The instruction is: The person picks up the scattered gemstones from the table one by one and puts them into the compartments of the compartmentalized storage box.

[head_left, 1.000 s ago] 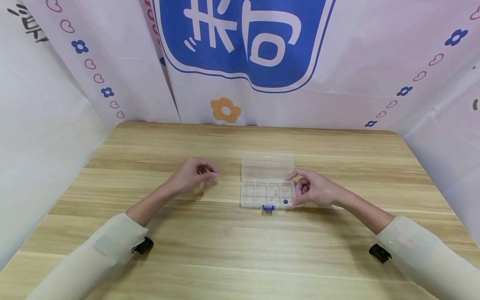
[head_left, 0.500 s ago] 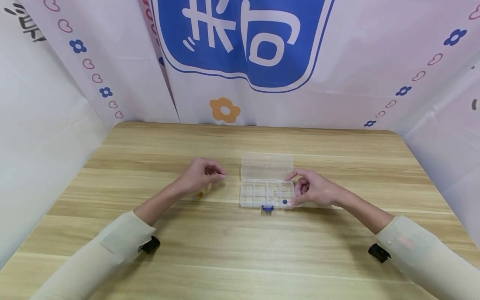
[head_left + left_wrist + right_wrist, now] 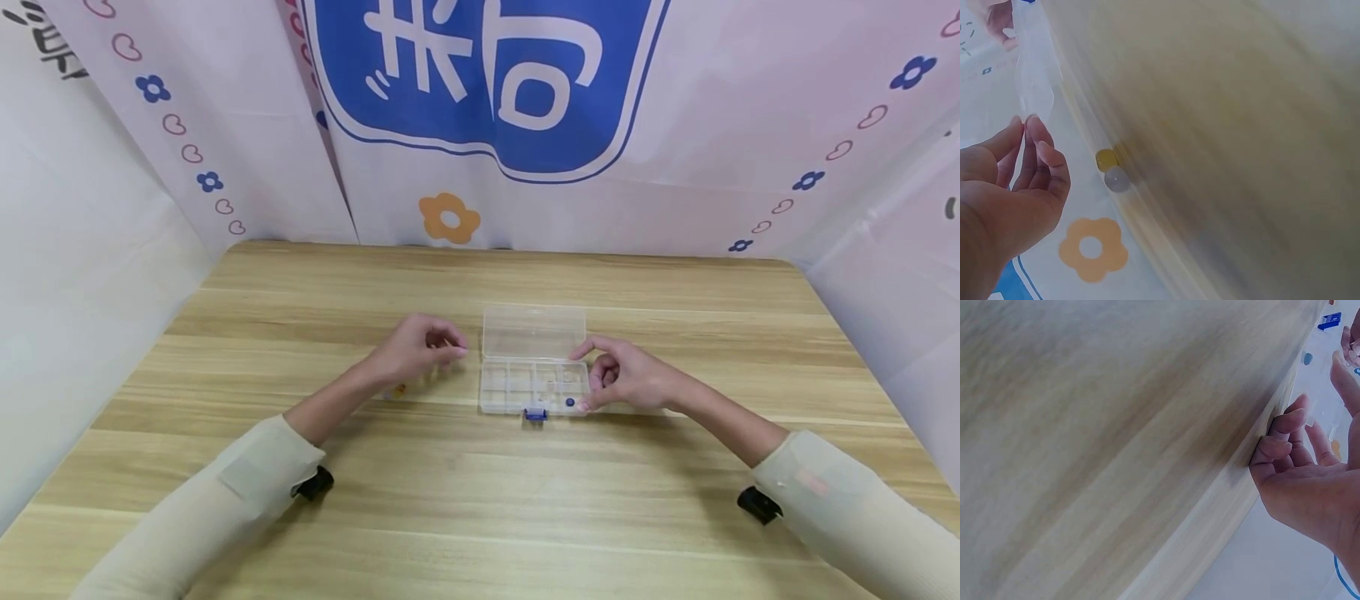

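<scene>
Wood-grain planks ran across the table, pale and streaky, with rounded far corners. Behind it hung a pinkish-white curtain dotted with hearts and small blue flowers, a big blue sign with white characters in the middle, and an orange flower printed just under it. Plain white sheets closed off both sides.

At the middle of the table sat a clear box, lid tipped back and open, its compartments showing. A blue latch stuck out of the near edge, and a small blue bead lay in a near compartment toward the right.

The right hand was at the box's right end, fingers curled, index finger on the far corner and thumb down at the near edge, pinching the box between them. The right wrist view showed those bent fingers against the clear plastic.

The left hand hovered just left of the box, clear of the wood, thumb and fingertips drawn close together. In the left wrist view the left hand's fingertips nearly met; whether anything tiny sat between them, I could not tell.

Under and behind that hand, on the table, lay two beads touching each other: a yellow bead and a grey bead. From the head view they were only a small spot beside the left wrist. Both arms wore cream sleeves, each with a black strap at the wrist.
</scene>
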A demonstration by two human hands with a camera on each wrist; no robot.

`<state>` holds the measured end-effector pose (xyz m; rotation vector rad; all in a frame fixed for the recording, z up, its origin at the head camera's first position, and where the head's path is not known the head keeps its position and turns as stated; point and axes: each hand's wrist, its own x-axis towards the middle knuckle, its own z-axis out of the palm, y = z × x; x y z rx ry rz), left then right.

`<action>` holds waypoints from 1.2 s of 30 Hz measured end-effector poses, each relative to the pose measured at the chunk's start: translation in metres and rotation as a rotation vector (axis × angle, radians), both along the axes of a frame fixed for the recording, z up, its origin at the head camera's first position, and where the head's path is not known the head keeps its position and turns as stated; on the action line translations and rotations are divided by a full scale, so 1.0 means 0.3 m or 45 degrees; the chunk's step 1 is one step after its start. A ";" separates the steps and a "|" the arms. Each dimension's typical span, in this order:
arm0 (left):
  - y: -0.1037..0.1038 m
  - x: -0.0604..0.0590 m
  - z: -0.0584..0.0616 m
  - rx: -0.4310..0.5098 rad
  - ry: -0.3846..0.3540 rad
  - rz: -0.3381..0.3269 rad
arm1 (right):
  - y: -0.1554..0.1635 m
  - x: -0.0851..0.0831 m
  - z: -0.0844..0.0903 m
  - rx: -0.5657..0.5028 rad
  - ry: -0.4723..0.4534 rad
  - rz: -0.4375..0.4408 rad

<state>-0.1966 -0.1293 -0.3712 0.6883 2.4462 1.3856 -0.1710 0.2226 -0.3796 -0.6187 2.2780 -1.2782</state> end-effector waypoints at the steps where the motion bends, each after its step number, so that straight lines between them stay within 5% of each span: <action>1: 0.004 0.000 0.000 0.003 -0.003 -0.004 | 0.000 0.000 0.000 -0.001 0.000 0.001; 14: 0.049 0.007 0.008 0.005 -0.078 -0.019 | 0.000 0.003 0.002 -0.012 0.000 0.001; 36: 0.131 -0.008 0.016 0.031 -0.038 -0.152 | 0.000 0.003 0.008 -0.015 0.005 0.001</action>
